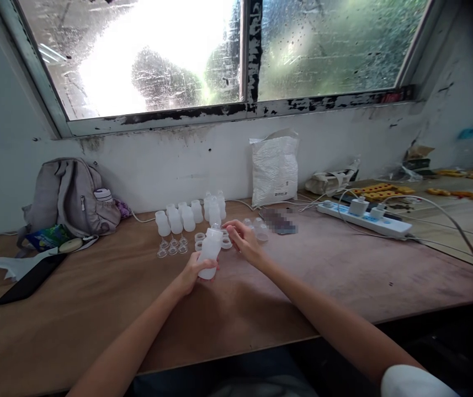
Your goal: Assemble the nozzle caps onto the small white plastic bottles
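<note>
My left hand is wrapped round the lower part of a frosted white baby bottle, which tilts a little to the right above the table. A clear teat shows at the bottle's top. Just right of it is my right hand, its fingers loosely bent and apart, fingertips close to the teat; whether they touch it I cannot tell. Behind stand several frosted bottles in a row, some topped with clear pieces. Clear teats lie in front of them. White rings sit partly hidden behind the held bottle.
Clear domed caps lie right of my right hand. A white plastic bag leans on the wall. A power strip with plugs and cables lies at right. A grey backpack and a black flat object are at left.
</note>
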Available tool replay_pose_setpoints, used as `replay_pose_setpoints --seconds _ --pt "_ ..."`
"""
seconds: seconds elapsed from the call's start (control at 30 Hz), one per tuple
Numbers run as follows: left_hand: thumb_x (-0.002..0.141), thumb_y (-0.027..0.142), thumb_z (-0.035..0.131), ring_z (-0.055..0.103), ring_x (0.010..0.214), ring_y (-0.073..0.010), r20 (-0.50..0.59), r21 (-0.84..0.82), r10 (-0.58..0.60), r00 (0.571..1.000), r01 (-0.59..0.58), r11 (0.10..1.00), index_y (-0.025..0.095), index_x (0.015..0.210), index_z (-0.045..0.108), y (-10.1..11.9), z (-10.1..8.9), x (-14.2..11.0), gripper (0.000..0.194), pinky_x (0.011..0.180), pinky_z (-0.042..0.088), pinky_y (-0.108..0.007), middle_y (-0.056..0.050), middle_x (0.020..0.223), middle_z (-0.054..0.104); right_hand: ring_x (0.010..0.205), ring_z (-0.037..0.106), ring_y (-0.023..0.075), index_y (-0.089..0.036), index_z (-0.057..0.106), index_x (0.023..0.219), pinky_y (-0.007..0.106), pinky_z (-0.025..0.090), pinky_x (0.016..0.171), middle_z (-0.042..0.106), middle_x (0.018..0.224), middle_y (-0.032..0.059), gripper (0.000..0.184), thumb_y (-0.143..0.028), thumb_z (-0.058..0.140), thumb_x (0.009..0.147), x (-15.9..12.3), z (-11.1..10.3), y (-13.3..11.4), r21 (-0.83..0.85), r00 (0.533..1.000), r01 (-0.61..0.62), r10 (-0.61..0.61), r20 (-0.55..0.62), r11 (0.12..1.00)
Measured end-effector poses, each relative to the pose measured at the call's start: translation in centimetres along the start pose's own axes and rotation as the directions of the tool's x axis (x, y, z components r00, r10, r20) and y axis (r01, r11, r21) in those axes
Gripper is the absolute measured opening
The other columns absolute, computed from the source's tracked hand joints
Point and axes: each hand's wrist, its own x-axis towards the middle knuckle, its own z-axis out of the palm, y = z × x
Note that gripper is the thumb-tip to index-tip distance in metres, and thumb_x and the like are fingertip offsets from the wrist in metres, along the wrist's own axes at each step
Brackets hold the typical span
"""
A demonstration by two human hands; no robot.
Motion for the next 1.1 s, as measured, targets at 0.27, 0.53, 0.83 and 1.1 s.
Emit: replay_pose_setpoints --seconds 0.27,0.53,0.83,1.1 --pt "0.06 0.026 0.057 0.048 0.038 -0.0098 0.109 0.023 -0.075 0.991 0.073 0.997 0.01 0.072 0.053 -0.6 -0.7 0.7 0.021 0.033 0.021 -0.019 -0.003 0.059 0.055 0.043 0.036 0.0065 -0.017 0.045 0.063 0.018 0.028 0.039 0.038 0.05 -0.0058 0.032 -0.046 0.053 0.073 -0.6 0.7 -1.1 0.038 0.991 -0.055 0.05 0.123 0.998" --pt "0.054 0.039 0.05 0.038 0.042 -0.0081 0.454 -0.399 -0.17 0.875 0.37 0.839 0.012 0.08 0.054 -0.1 -1.9 0.2 0.038 0.03 0.015 -0.016 -0.003 0.057 0.048 0.05 0.041 0.0079 -0.017 0.047 0.075 0.02 0.035 0.043 0.043 0.062 -0.0026 0.029 -0.046 0.05 0.076 -1.4 1.8 -1.7 0.281 0.991 -0.036 -0.003 0.137 0.959" --pt "0.052 0.04 0.045 0.031 0.036 -0.0104 0.505 -0.064 -0.478 0.718 0.584 0.81 0.012 0.068 0.052 0.2 -6.1 0.2 0.033 0.033 0.015 -0.019 -0.006 0.044 0.046 0.07 0.053 0.0144 -0.019 0.041 0.117 0.026 0.046 0.063 0.054 0.093 0.008 0.047 -0.04 0.051 0.077 -3.9 2.9 -1.5 0.066 0.967 0.212 -0.219 0.129 0.975" --pt "0.058 0.039 0.043 0.037 0.039 -0.0099 0.404 -0.194 -0.351 0.845 0.454 0.87 0.01 0.068 0.052 -0.1 -7.9 0.5 0.032 0.037 0.019 -0.018 -0.006 0.051 0.05 0.078 0.055 0.0147 -0.022 0.039 0.121 0.027 0.046 0.069 0.052 0.112 0.0095 0.043 -0.032 0.049 0.08 -3.3 2.9 -0.7 -0.02 0.971 0.238 -0.238 0.029 0.971"
